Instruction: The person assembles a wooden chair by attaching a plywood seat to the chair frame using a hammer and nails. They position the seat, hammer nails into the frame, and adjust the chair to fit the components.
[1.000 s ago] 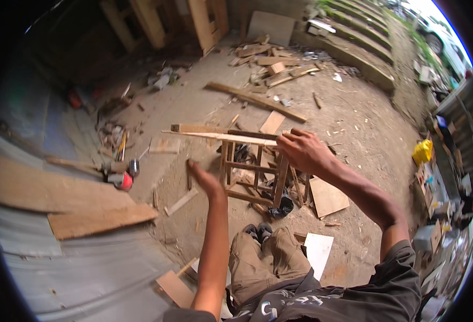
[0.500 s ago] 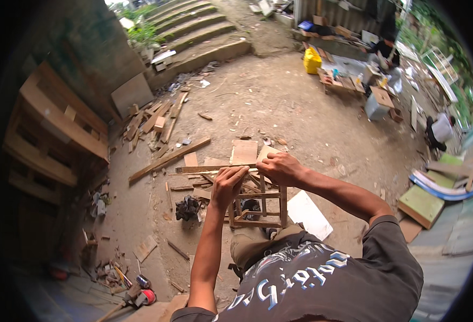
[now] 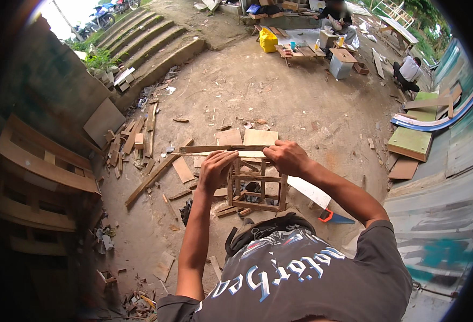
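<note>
A thin pale wooden strip (image 3: 251, 154) spans the top of a small wooden frame (image 3: 255, 205) in front of me. My left hand (image 3: 218, 169) is closed on the strip near the frame's left upright, fingers bent over it. At the right upright, my right hand (image 3: 290, 158) grips the strip's other end, its fingertips partly hidden. A darker wooden slat (image 3: 208, 148) lies along the far side of the strip and sticks out to the left. Whether the two pieces touch, I cannot tell. The frame stands upright on the ground, with uprights and crossbars.
A handsaw (image 3: 337, 217) with an orange-and-black handle lies right of the frame beside a white board (image 3: 309, 192). Wood offcuts (image 3: 132, 140) are scattered left. Wooden furniture (image 3: 43, 182) leans by the left wall. Two people sit at the far right, near a low table (image 3: 301, 52).
My hands have moved apart along the strip, leaving a gap between them. The view has shifted, bringing the handsaw into sight on the right.
</note>
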A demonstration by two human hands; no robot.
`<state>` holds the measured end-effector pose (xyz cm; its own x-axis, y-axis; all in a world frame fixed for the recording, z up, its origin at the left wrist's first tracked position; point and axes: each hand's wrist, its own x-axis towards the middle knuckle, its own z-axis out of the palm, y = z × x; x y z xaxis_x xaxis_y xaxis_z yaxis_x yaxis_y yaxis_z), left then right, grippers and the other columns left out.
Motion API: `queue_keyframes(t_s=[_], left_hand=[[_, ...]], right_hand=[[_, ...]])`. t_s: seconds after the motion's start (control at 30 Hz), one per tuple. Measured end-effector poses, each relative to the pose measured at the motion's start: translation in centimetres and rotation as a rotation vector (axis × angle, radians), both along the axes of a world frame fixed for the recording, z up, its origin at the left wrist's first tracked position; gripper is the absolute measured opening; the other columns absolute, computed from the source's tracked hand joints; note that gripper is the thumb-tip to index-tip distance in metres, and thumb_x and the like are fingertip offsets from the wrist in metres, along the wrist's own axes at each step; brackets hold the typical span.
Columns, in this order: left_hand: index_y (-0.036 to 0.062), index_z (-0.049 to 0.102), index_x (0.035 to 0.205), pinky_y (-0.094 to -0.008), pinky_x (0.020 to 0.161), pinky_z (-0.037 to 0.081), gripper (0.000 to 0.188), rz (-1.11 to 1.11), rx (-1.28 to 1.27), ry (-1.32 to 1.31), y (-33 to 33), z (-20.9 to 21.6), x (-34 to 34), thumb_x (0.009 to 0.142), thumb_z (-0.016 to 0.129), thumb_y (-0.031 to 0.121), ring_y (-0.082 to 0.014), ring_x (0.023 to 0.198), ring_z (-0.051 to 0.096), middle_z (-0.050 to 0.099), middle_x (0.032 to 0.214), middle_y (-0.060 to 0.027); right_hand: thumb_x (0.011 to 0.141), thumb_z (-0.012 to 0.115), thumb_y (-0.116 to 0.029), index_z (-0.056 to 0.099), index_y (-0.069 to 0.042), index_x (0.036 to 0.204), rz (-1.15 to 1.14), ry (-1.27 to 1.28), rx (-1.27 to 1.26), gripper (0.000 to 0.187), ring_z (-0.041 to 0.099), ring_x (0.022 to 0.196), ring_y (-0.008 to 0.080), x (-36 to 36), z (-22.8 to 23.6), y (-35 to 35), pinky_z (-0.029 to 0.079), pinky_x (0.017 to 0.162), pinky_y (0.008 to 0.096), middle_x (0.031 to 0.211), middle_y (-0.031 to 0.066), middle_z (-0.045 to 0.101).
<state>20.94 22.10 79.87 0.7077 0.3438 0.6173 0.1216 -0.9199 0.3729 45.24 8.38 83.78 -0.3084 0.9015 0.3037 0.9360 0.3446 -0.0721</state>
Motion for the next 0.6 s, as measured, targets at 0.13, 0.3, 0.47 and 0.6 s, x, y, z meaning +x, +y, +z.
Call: queue_keyframes(t_s=[0.13,0.3,0.47,0.6], left_hand=[[0.0046,0.074,0.098,-0.0352,0.087,0.055,0.012,0.004,0.025,-0.034,-0.1,0.5,-2.6,0.088,0.069,0.006,-0.0244,0.099,0.072,0.075,0.101,-0.0094],[0.0061,0.071,0.088,-0.0365,0.083,0.051,0.012,0.467,-0.125,-0.227,1.7,0.5,-8.9,0.095,0.064,0.014,-0.0225,0.086,0.071,0.074,0.083,-0.0068],[0.0056,0.072,0.089,-0.0369,0.092,0.044,0.009,0.246,0.073,-0.033,-1.0,0.2,-9.1,0.092,0.067,0.013,-0.0240,0.093,0.068,0.074,0.095,-0.0068],[0.0061,0.075,0.097,-0.0361,0.094,0.045,0.012,0.191,-0.024,-0.047,-1.0,-0.1,-11.2,0.085,0.073,0.008,-0.0233,0.097,0.068,0.075,0.099,-0.0055]], right_hand=[[0.079,0.062,-0.007,0.060,-0.008,0.084,-0.054,0.050,0.009,0.005,0.067,0.078,0.0236,-2.5,-0.1,-1.5,0.056,0.066,0.0371,0.076,0.0067,0.067],[0.080,0.061,-0.006,0.059,-0.009,0.083,-0.071,0.050,0.014,0.005,0.066,0.077,0.0234,-4.1,0.5,-3.1,0.056,0.066,0.0367,0.076,0.0054,0.066],[0.079,0.062,-0.005,0.056,-0.009,0.082,-0.056,0.028,0.000,0.007,0.066,0.079,0.0235,-5.4,0.2,-3.5,0.057,0.068,0.0370,0.075,0.0048,0.065],[0.076,0.063,-0.004,0.055,-0.008,0.082,-0.006,0.006,0.033,0.011,0.066,0.079,0.0242,-6.1,0.3,-3.1,0.056,0.068,0.0374,0.076,0.0053,0.065]])
